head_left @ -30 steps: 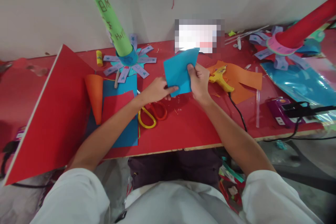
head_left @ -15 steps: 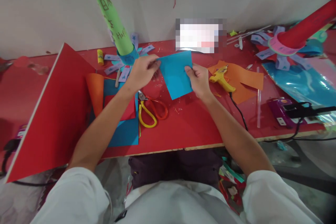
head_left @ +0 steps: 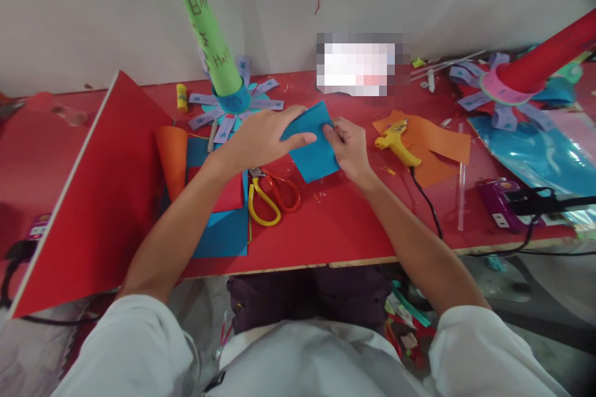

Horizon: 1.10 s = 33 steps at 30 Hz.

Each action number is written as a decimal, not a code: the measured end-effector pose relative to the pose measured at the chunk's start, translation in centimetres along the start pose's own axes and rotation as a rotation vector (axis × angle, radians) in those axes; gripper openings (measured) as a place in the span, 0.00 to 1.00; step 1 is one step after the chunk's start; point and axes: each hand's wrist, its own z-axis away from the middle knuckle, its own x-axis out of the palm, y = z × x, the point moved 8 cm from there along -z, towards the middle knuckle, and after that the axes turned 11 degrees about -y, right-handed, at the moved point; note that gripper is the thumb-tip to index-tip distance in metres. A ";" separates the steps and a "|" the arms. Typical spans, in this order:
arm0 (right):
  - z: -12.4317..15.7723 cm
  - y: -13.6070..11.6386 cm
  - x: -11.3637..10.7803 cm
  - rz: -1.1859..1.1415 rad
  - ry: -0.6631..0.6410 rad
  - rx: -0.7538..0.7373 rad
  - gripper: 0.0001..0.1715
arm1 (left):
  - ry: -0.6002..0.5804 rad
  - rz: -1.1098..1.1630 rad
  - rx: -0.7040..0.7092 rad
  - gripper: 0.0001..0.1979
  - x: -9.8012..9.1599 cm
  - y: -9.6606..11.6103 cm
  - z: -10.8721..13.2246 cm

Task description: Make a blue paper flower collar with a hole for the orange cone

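Observation:
A small sheet of blue paper (head_left: 313, 161) is held up over the red table, tilted and slightly bent. My right hand (head_left: 350, 146) pinches its right edge, thumb in front and the other fingers curled behind. My left hand (head_left: 265, 136) is at the left edge, its thumb stretched across the front face and its fingers partly hidden behind the sheet. Below my left hand lie scissors (head_left: 274, 198) with one yellow and one red handle, their blades partly covered. Left of them, a red paper piece (head_left: 230, 193) rests on a larger blue sheet (head_left: 223, 236).
A yellow glue gun (head_left: 398, 144) with a black cord lies on orange paper (head_left: 433, 167) to the right. A green paper tube (head_left: 209, 31) stands behind my left hand. A red board (head_left: 102, 198) leans upright at left. A purple power strip (head_left: 500, 205) sits at right.
My left hand has moved right and farther over the sheet, its thumb now across the front. The sheet has turned and bent slightly. My right hand keeps its pinch.

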 end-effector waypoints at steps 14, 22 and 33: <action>5.8 -7.8 10.1 0.492 -0.604 -0.135 0.37 | 0.550 -0.069 -0.216 0.28 -7.0 -5.2 1.6; 7.3 -7.7 14.3 0.830 -0.864 -0.027 0.45 | 0.541 0.324 -0.290 0.23 -6.2 -6.2 1.7; 5.4 -5.6 10.5 0.558 -0.741 0.215 0.41 | 0.824 0.493 -0.047 0.20 -10.4 -8.2 3.2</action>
